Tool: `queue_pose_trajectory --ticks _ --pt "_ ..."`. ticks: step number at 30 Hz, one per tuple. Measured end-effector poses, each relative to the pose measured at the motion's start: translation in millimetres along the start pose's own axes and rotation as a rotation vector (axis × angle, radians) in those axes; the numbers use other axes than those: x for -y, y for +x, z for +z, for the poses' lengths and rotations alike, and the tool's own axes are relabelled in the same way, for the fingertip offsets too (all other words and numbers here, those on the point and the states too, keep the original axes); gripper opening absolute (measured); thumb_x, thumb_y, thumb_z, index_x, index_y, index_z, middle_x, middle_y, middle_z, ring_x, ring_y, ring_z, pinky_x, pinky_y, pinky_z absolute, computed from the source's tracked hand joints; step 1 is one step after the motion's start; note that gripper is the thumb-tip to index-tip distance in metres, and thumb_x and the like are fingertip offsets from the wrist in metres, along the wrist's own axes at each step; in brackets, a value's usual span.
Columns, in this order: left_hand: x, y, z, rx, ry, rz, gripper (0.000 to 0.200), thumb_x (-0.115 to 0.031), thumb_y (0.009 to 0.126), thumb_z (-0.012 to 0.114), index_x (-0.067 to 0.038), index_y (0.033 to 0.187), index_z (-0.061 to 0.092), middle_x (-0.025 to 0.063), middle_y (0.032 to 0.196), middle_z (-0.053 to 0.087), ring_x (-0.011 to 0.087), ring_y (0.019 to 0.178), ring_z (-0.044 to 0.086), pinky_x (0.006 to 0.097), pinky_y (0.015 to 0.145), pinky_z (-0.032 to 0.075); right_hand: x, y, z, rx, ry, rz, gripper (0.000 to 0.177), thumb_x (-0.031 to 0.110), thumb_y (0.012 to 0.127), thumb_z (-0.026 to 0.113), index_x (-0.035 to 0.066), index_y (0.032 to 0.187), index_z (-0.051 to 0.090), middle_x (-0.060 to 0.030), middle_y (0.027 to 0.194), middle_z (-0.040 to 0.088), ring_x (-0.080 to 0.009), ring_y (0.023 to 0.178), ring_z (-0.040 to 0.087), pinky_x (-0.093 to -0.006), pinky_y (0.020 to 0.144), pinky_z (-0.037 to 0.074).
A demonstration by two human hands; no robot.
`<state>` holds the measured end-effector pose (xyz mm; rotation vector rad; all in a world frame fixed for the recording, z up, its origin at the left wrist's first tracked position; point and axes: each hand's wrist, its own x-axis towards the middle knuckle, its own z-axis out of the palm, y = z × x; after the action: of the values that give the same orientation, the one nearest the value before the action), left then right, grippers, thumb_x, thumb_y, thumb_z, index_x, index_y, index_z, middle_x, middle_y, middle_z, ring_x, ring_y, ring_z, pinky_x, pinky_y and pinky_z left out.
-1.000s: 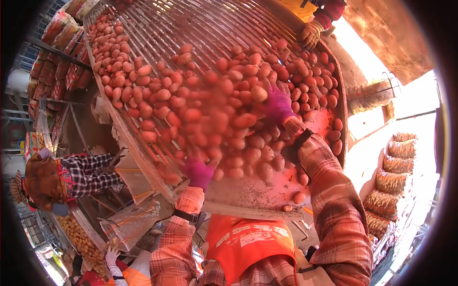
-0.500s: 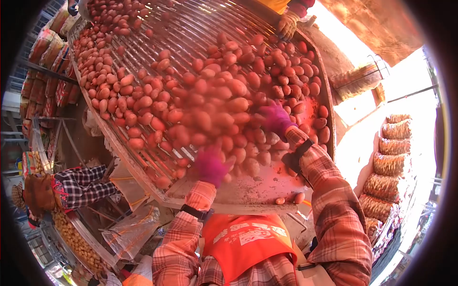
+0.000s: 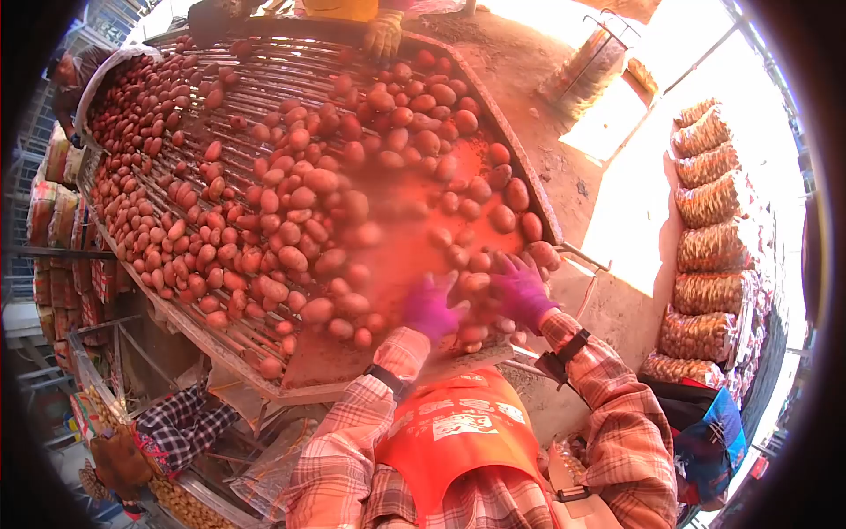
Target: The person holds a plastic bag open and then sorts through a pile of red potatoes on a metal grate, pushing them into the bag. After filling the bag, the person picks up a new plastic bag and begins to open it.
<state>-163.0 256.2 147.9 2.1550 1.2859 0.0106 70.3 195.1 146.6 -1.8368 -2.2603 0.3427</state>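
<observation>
Many reddish potatoes (image 3: 304, 189) cover a slatted sorting table (image 3: 529, 185) that is dusted with red soil. My left hand (image 3: 434, 307), in a purple glove, lies at the near edge with its fingers spread, next to a few potatoes. To its right, my right hand (image 3: 522, 291), gloved the same way, reaches with parted fingers over a small group of potatoes (image 3: 474, 282) and touches some of them. Neither hand is closed around a potato. Between the main pile and this group, the red surface shows, blurred by dust or motion.
Across the table are another person's gloved hand (image 3: 383, 35) and a yellow apron. Filled net sacks (image 3: 709, 247) stand in a row on the right. One more sack (image 3: 586, 70) stands at a metal frame. A person in checked clothing (image 3: 181, 428) is at lower left.
The view has shifted, so the table sits further left. My hands have come closer together at the near edge. Potatoes that were tumbling in the middle have spread out, baring some red surface.
</observation>
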Motion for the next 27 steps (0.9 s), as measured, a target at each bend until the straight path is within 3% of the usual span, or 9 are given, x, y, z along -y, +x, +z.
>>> queue_pose_trajectory --ticks 5,8,10,15,16,21,22,24,27 --pt "-47.3 -1.5 11.1 0.207 -0.132 0.111 0.074 -0.044 0.087 0.071 -0.010 0.149 0.047 0.0240 0.145 0.045 0.0375 0.127 0.053 0.0456 0.106 0.045 -42.1 -24.8 -14.4 0.227 -0.030 0.093 0.022 0.033 0.083 0.065 0.013 0.085 0.073 -0.0095 0.116 0.065 -0.0324 0.106 0.061 -0.0449 0.092 0.047" --pt "-29.4 -15.6 32.9 0.370 -1.111 0.037 0.063 -0.012 0.091 0.071 -0.006 0.149 0.045 0.0120 0.142 0.052 0.0270 0.127 0.052 0.0363 0.106 0.044 -52.4 38.5 -45.8 0.263 0.014 0.167 0.019 0.027 0.085 0.064 0.013 0.092 0.076 -0.0106 0.103 0.068 -0.0336 0.094 0.065 -0.0445 0.086 0.051" --pt "-11.7 -32.5 0.8 0.167 -1.062 0.050 0.062 -0.012 0.091 0.070 -0.005 0.148 0.046 0.0113 0.142 0.052 0.0261 0.128 0.052 0.0365 0.107 0.043 -63.2 87.1 -35.5 -0.179 0.148 0.148 0.029 0.025 0.084 0.068 0.011 0.109 0.071 -0.0130 0.112 0.065 -0.0369 0.105 0.061 -0.0465 0.092 0.049" --pt "117.4 -76.3 -52.4 -0.770 -0.347 -0.145 0.062 -0.020 0.091 0.070 0.002 0.144 0.044 0.0208 0.132 0.054 0.0315 0.113 0.058 0.0437 0.095 0.050 -94.1 235.1 18.2 -0.244 -0.081 0.144 0.064 0.042 0.090 0.067 0.019 0.147 0.049 -0.0150 0.151 0.047 -0.0372 0.133 0.050 -0.0457 0.102 0.047" --pt "139.5 -92.2 -68.9 -0.893 -0.361 -0.237 0.063 -0.022 0.091 0.070 0.003 0.142 0.046 0.0225 0.133 0.053 0.0330 0.113 0.057 0.0453 0.098 0.048 -93.0 258.6 30.0 -0.154 0.363 0.285 0.073 0.043 0.090 0.069 0.012 0.151 0.043 -0.0169 0.151 0.047 -0.0336 0.137 0.048 -0.0424 0.108 0.043" --pt "273.8 -153.7 -35.4 -0.976 -0.264 -0.367 0.074 -0.034 0.085 0.075 0.004 0.142 0.048 0.0242 0.130 0.058 0.0393 0.115 0.057 0.0467 0.103 0.046 15.4 287.4 38.6 -0.271 0.742 0.255 0.101 0.049 0.086 0.071 0.011 0.161 0.014 -0.0217 0.150 0.046 -0.0360 0.126 0.056 -0.0437 0.093 0.054" --pt "284.1 -161.0 -29.0 -0.819 -0.120 -0.396 0.083 -0.041 0.081 0.077 0.001 0.145 0.046 0.0246 0.131 0.059 0.0404 0.120 0.056 0.0472 0.105 0.044 48.0 278.8 24.8 -0.167 1.001 0.383 0.095 0.049 0.083 0.075 0.012 0.157 0.028 -0.0200 0.133 0.056 -0.0370 0.124 0.054 -0.0438 0.100 0.050" --pt "232.9 -156.5 -56.5 -0.715 -0.007 -0.491 0.086 -0.044 0.079 0.077 -0.001 0.146 0.046 0.0248 0.129 0.060 0.0400 0.121 0.056 0.0485 0.106 0.042 60.6 270.6 49.6 -0.046 0.321 0.272 0.083 0.045 0.080 0.077 0.015 0.149 0.043 -0.0192 0.120 0.059 -0.0390 0.123 0.053 -0.0451 0.105 0.045" --pt "197.6 -135.6 -53.6 -0.565 0.019 -0.530 0.091 -0.049 0.077 0.078 -0.006 0.150 0.044 0.0248 0.129 0.060 0.0399 0.122 0.055 0.0518 0.107 0.040 102.0 227.3 55.3 -0.069 0.193 0.015 0.072 0.043 0.075 0.076 0.019 0.140 0.054 -0.0167 0.120 0.058 -0.0390 0.123 0.051 -0.0529 0.105 0.041"
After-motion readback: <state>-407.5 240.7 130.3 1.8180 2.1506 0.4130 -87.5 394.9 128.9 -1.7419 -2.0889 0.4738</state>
